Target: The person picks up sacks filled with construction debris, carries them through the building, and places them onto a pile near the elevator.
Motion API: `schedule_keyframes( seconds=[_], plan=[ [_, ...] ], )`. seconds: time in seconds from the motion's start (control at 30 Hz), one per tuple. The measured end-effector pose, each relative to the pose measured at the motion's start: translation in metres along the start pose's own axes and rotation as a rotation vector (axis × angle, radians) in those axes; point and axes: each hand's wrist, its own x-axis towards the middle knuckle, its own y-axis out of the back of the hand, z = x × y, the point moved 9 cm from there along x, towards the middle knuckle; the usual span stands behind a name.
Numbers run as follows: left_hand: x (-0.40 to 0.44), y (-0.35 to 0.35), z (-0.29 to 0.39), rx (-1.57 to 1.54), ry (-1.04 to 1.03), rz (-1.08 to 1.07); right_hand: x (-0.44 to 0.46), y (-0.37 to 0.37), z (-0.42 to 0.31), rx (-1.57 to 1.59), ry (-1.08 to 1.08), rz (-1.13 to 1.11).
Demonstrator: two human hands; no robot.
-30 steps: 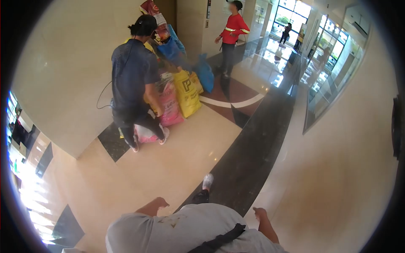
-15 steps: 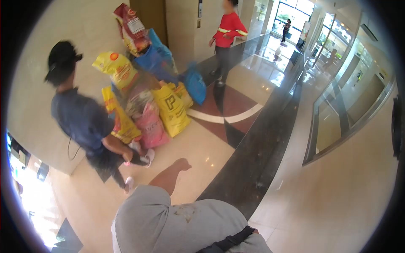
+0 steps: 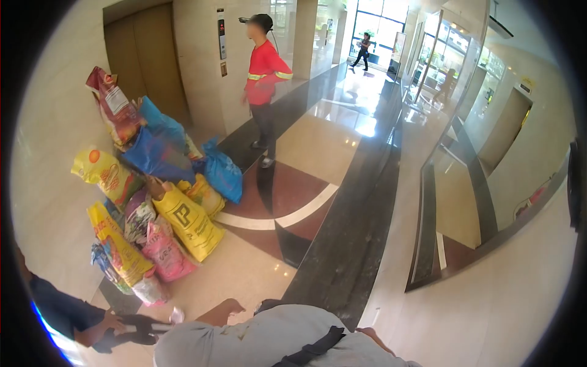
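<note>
My left hand (image 3: 233,307) hangs low in front of my grey shirt (image 3: 263,336), with the bare forearm leading to it. Its fingers are blurred, and nothing shows in it. At the shirt's right side a strip of skin of my right arm or hand (image 3: 374,338) shows; its fingers are hidden. Nearest ahead on the left is a pile of filled sacks and bags: a pink sack (image 3: 167,252), a yellow bag with a black P logo (image 3: 188,223), a yellow sack (image 3: 119,248), a blue bag (image 3: 221,171) and a red sack (image 3: 116,110). Neither hand touches them.
A person in dark blue (image 3: 64,309) bends at the lower left, beside the pile. Another in a red shirt (image 3: 267,67) stands behind it, near a lift door (image 3: 147,61). A dark floor band (image 3: 348,226) runs towards the glass entrance (image 3: 376,30). A framed mirror (image 3: 458,202) lines the right wall.
My view has turned, so the pile sits lower and further left. The person in dark blue has shifted to the lower-left edge. My left hand appears lower and closer to my body.
</note>
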Motion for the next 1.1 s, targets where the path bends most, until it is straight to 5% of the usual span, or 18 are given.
schedule_keyframes(
  seconds=[0.17,0.27,0.37,0.43,0.5,0.57,0.6,0.67,0.73,0.8,0.9,0.97,1.03,1.1],
  plan=[
    [0.042,0.045,0.012,-0.41,0.177,0.11,0.159,0.138,-0.02,0.141,-0.016,0.2],
    [0.079,0.085,0.054,-0.258,0.133,0.093,0.216,0.206,-0.096,-0.018,0.229,0.274],
    [0.12,0.143,0.105,-0.104,0.028,0.099,0.258,0.24,-0.155,0.194,0.239,0.302],
    [0.144,0.187,0.134,-0.11,-0.035,0.116,0.223,0.252,-0.237,-0.515,0.582,0.251],
    [0.159,0.256,0.171,-0.243,-0.067,0.151,0.278,0.238,-0.23,-0.221,0.448,0.051],
    [0.147,0.343,0.223,-0.317,-0.002,0.113,0.281,0.245,-0.258,-0.338,0.528,-0.073],
    [0.212,0.395,0.253,-0.116,-0.629,0.594,0.276,0.255,-0.274,-0.383,0.619,-0.06],
    [0.239,0.472,0.278,-0.115,-0.604,0.55,0.291,0.284,-0.285,-0.399,0.826,0.092],
    [0.229,0.542,0.315,-0.163,-0.595,0.6,0.328,0.305,-0.291,-0.467,0.711,0.069],
    [0.177,0.609,0.357,-0.097,-0.357,0.631,0.357,0.335,-0.315,-0.49,0.641,0.076],
    [0.265,0.639,0.376,0.03,-0.37,0.727,0.392,0.379,-0.36,-0.503,0.619,0.097],
    [0.207,0.655,0.408,-0.097,-0.294,0.701,0.421,0.411,-0.383,-0.517,0.631,0.108],
    [0.233,0.636,0.422,0.038,-0.301,0.606,0.451,0.444,-0.405,-0.526,0.658,0.114],
    [0.259,0.599,0.409,-0.169,-0.253,0.58,0.48,0.479,-0.425,-0.547,0.696,0.115]
  ],
)
